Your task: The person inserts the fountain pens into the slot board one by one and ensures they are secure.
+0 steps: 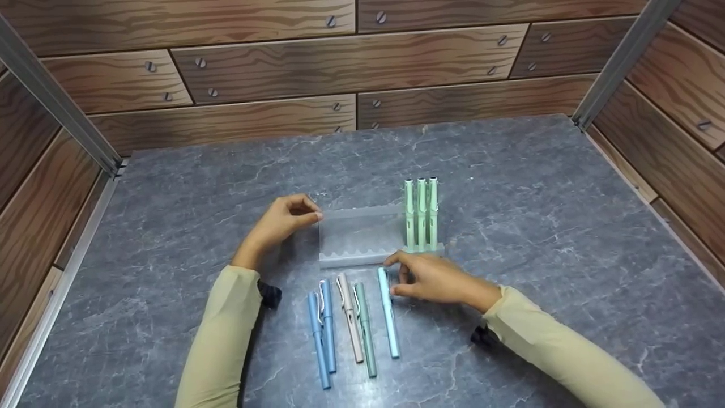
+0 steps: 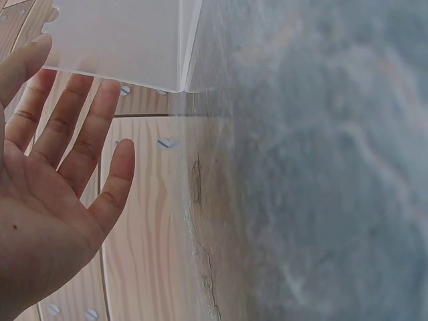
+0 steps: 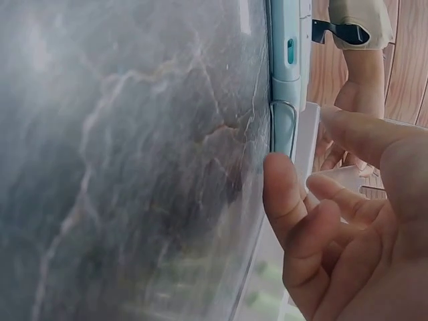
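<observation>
Tabletop (image 1: 521, 226) | turquoise pen (image 1: 389, 313) fore-aft, cap rackward | right fingers (image 1: 402, 258) bent, hold unclear | left fingers (image 1: 308, 217) pinch rack (image 1: 359, 232)

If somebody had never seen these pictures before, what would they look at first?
Probably the three pale green pens, standing out in a neat row at the right end of the clear rack. Next might come the five loose pens on the table in front of it. Then the two hands: the left hand at the rack's left edge, the right hand by the top of the light blue pen.
</observation>
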Action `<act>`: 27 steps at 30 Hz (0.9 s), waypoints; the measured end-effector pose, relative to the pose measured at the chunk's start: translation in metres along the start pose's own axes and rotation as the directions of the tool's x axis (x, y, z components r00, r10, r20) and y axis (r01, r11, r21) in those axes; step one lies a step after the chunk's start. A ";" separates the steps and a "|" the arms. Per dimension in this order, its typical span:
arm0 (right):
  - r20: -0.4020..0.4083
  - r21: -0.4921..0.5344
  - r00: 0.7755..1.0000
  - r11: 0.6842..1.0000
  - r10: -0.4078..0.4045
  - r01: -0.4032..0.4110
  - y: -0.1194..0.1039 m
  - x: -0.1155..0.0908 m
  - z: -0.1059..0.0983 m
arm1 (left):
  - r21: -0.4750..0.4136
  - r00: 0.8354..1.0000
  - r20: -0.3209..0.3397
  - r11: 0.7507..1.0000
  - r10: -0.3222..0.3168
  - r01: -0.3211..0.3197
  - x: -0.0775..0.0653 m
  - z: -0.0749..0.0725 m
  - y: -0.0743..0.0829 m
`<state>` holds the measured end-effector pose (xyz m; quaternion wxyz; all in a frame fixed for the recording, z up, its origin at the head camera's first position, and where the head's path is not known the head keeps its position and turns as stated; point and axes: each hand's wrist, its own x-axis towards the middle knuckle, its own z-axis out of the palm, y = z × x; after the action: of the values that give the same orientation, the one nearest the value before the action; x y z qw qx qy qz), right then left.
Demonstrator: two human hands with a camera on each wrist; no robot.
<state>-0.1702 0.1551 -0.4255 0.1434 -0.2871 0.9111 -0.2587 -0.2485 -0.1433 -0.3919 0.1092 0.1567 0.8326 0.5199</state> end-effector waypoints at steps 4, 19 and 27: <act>0.012 -0.010 1.000 1.000 0.015 -0.015 0.001 0.000 0.002 | -0.005 1.000 0.003 1.000 -0.002 0.002 -0.001 0.000 0.001; 0.031 -0.024 0.996 0.996 0.085 -0.084 -0.001 0.002 0.005 | -0.023 1.000 0.005 1.000 -0.001 0.001 0.000 0.000 -0.001; 0.023 -0.026 0.997 0.997 0.075 -0.074 -0.001 0.003 0.007 | -0.019 1.000 0.002 1.000 0.004 -0.004 0.000 0.000 0.000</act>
<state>-0.1694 0.1498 -0.4316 0.1601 -0.2576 0.9226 -0.2382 -0.2484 -0.1440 -0.3920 0.1106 0.1579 0.8272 0.5279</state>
